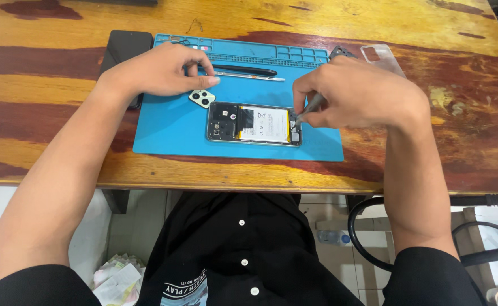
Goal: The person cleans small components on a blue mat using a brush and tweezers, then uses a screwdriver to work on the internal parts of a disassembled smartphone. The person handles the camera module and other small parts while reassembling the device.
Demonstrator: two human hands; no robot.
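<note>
An opened phone (253, 124) lies on a blue work mat (169, 127), its white battery and dark boards showing. My right hand (357, 93) grips a thin grey tool (311, 107) whose tip touches the phone's right end. My left hand (161, 71) rests on the mat's upper left, its fingertips touching a small pale camera cover (202, 97) just above the phone's left end.
A black pry tool and a thin metal tool (246, 72) lie near the mat's tray row. A dark phone back (125, 48) sits left of the mat, a clear case (382, 56) at the right. The wooden table edge runs along the front.
</note>
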